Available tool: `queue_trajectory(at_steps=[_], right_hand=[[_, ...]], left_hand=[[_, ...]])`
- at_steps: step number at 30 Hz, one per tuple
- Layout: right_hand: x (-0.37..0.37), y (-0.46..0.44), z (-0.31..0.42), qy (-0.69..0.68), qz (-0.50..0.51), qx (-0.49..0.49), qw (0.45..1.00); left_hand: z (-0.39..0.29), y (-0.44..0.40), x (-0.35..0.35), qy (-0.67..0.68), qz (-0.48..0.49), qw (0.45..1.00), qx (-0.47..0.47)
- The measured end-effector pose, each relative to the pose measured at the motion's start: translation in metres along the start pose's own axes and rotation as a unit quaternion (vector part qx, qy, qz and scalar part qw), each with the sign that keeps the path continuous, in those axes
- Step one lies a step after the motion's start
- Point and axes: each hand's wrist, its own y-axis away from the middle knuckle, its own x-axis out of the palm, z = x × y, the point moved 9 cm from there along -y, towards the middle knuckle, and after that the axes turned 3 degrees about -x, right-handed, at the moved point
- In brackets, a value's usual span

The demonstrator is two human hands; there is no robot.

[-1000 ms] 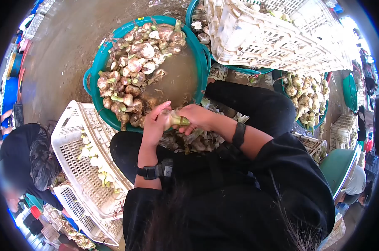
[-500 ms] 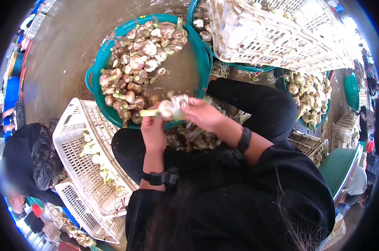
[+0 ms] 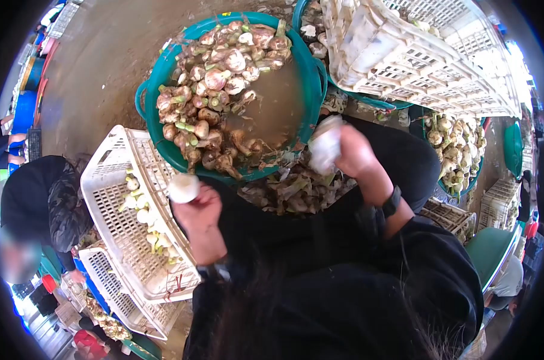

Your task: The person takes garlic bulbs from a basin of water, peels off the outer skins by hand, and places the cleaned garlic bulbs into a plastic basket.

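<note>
My left hand is closed on a smooth white garlic bulb, beside the edge of a white slatted crate where several peeled bulbs lie. Off to the right, my right hand grips a blurred whitish bunch of peeled skins. Between and beyond both hands stands a green tub with muddy water and a heap of brown, unpeeled bulbs. Loose husks are piled between my knees.
A large white crate rests over another tub at the upper right. Beyond my right knee is a tub of bulbs. A co-worker in dark clothes bends at the far left. A second white crate sits lower left.
My hands have moved apart: the left one to the left with the now white bulb, the right one to the right with the stripped skins. The view has shifted slightly.
</note>
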Motion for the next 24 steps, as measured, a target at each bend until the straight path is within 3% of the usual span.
queue_trajectory(at_steps=[1,2,3,4,6,8,9,11,13,15,17,18,19,20,21,22,24], right_hand=[[0.004,-0.002,-0.027,0.322,0.079,0.063,0.941],[0.026,-0.003,-0.045,0.649,0.184,0.054,0.736],[0.017,-0.013,-0.064,0.763,0.171,0.094,0.616],[0.025,-0.032,-0.050,0.717,0.037,-0.086,0.691],[0.022,-0.088,-0.065,0.463,-0.049,0.009,0.885],[0.035,-0.124,-0.094,0.583,-0.083,0.148,0.794],[0.037,-0.139,-0.119,0.580,-0.086,0.144,0.797],[0.032,-0.163,-0.168,0.656,-0.081,0.133,0.738],[0.028,-0.175,-0.181,0.657,-0.054,0.123,0.742],[0.025,-0.173,-0.173,0.662,-0.024,0.116,0.740],[0.029,-0.147,-0.158,0.405,0.000,0.235,0.884],[0.037,-0.131,-0.151,0.272,-0.007,0.227,0.935],[0.040,-0.109,-0.139,0.276,-0.007,0.232,0.933],[0.061,-0.097,-0.098,0.435,0.054,0.055,0.897],[0.090,-0.079,-0.064,0.566,0.113,-0.127,0.807],[0.094,-0.069,-0.058,0.567,0.112,-0.123,0.807],[0.094,-0.051,-0.048,0.656,0.083,-0.113,0.742]], left_hand=[[-0.028,0.015,-0.001,0.052,0.052,0.997,0.025],[-0.061,0.035,-0.005,0.109,0.057,0.990,0.076],[-0.080,0.073,0.002,0.161,-0.007,0.965,0.207],[-0.113,0.086,-0.018,0.185,-0.022,0.939,0.288],[-0.118,0.091,-0.020,0.143,-0.019,0.945,0.295],[-0.102,0.065,-0.013,0.046,0.058,0.970,0.232],[-0.075,0.044,0.003,-0.012,0.112,0.977,0.181],[-0.024,0.005,0.020,-0.129,0.133,0.976,0.114],[0.006,-0.011,0.021,-0.233,-0.083,0.954,0.168],[0.023,-0.033,0.021,-0.303,-0.082,0.933,0.177],[0.032,-0.050,0.019,-0.316,-0.095,0.930,0.164],[0.042,-0.050,0.021,-0.349,-0.135,0.921,0.111],[0.051,-0.049,0.017,-0.379,-0.175,0.907,0.056],[0.059,-0.067,0.009,-0.388,-0.096,0.916,-0.027],[0.064,-0.064,0.013,-0.384,-0.097,0.918,-0.030],[0.070,-0.058,0.028,-0.419,-0.076,0.905,-0.016],[0.075,-0.060,0.046,-0.506,-0.036,0.860,0.055]])
